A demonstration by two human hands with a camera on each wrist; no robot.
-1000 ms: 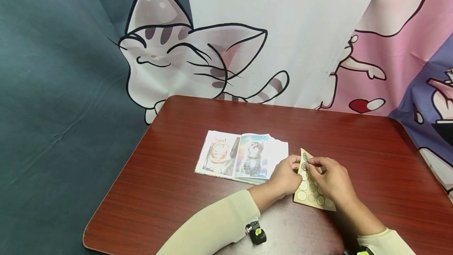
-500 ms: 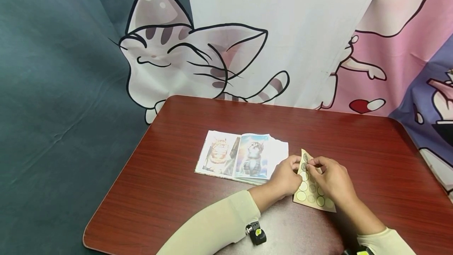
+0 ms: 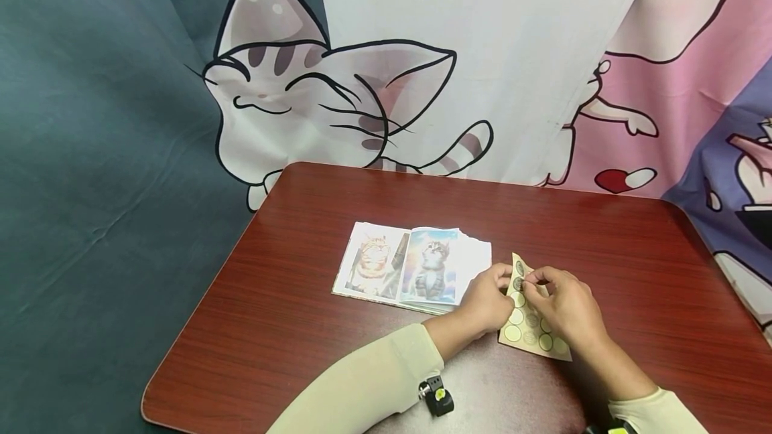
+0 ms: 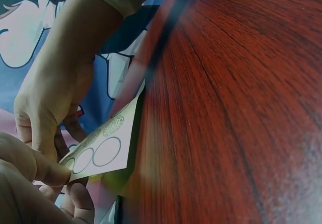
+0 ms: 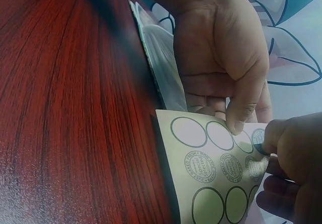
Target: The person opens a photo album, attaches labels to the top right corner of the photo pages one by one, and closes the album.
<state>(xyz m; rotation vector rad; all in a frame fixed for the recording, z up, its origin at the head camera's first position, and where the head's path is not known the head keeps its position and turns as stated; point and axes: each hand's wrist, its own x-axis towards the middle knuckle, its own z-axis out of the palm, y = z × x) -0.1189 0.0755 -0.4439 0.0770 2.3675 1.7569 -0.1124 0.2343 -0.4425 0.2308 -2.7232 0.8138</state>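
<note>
As the head view has it: sheet (image 3: pixel 533 333) between both hands, long axis running near to far; left hand (image 3: pixel 485 303) on its left edge, right hand (image 3: pixel 569 310) nearer the far stickers (image 3: pixel 520 268).
Sheet, left wrist: tilted over the surface (image 4: pixel 226 108), left fingers (image 4: pixel 54 172) pinching its edge.
Stickers, right wrist: right fingers (image 5: pixel 275 139) pinching the sheet's far half; can't tell if one's loose!

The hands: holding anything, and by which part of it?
A sticker sheet: the left hand pinches its left edge; the right hand seems to pinch it near the far end.
</note>
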